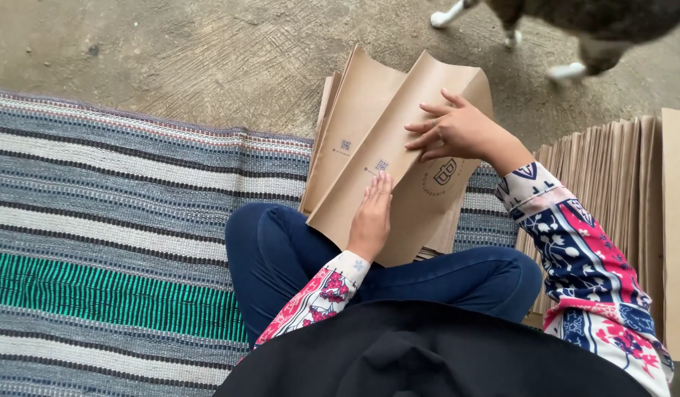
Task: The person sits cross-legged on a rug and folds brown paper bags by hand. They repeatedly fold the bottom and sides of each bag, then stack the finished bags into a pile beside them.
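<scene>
A brown paper bag (399,132) lies on top of a stack of the same bags (340,125) in front of my crossed legs. My left hand (371,220) rests flat on the bag's near end, fingers together and pointing away from me. My right hand (457,131) presses on the bag's upper right part, fingers spread and bent toward the left, where the paper curves up into a fold. The bag carries a small square code mark and a dark printed logo.
A striped woven mat (112,220) covers the ground to the left. Bare concrete (207,51) lies beyond it. A fanned row of more brown paper bags (619,184) stands at my right. A cat (575,29) walks past at the top right.
</scene>
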